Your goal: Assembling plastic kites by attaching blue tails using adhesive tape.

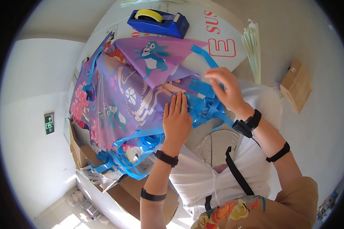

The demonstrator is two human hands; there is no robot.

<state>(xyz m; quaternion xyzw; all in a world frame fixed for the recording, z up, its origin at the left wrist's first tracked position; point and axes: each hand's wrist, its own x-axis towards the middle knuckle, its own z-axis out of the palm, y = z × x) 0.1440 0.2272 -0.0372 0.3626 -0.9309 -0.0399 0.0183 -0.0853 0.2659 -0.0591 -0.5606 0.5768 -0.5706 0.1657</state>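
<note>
A purple printed kite sheet (107, 87), thin and creased, lies spread over the work surface, with cartoon animals and pink patterns on it. My left hand (177, 118) lies flat on its lower right part, fingers stretched out. Just to the right, my right hand (229, 91) is raised beside the sheet's edge, fingers bent and apart, with nothing visible in them. Below it is a tangle of blue ribbon strips (202, 112). Another blue strip (204, 55) runs from the sheet's top right corner toward my right hand. More blue ribbon (132, 168) hangs in loops at the lower left.
A blue tape dispenser (160, 26) with a yellow-cored roll stands at the far edge of the sheet. Thin pale rods (252, 49) lie bundled at the right. A brown cardboard box (296, 87) sits farther right, and open cartons (78, 149) stand at the lower left.
</note>
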